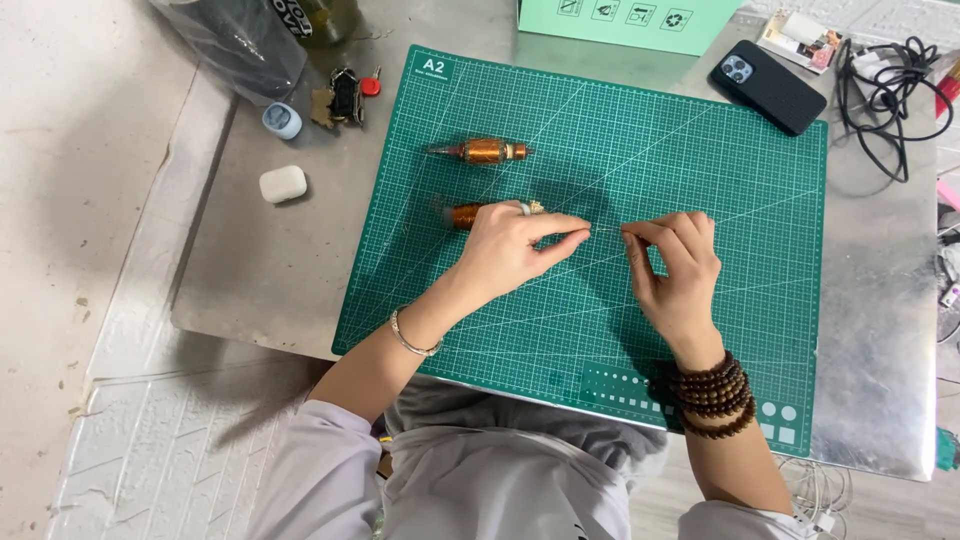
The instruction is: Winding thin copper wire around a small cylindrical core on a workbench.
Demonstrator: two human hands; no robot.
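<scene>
A metal worktop (250,260) fills most of the view, and on it lies a large green cutting mat (700,170) printed with a pale grid. At the far edge stands a mint-green box (620,22), and to its right a black phone (768,86) lies face down, partly over the mat's corner. Further right is a tangle of black cable (890,80). At the far left a clear plastic bag (235,40) rests on the worktop, with a bunch of keys (345,95) and a small white earbud case (282,184) near it.

On the mat lie 2 copper-wound motor armatures. The farther armature (485,151) lies alone on its side, well apart from both hands. The nearer armature (468,214) lies just below it, its right end hidden under the left hand (505,250).

The left hand, with a ring and a thin bangle at the wrist, rests over that nearer armature, its thumb and forefinger pinched together, pointing right. The right hand (680,275), with dark beaded bracelets at the wrist, sits on the mat near it, its fingers likewise pinched, pointing left. Between the 2 pinches runs a thin wire (606,229), barely visible, held taut just above the mat; each hand's fingers are closed on one end of it.
</scene>
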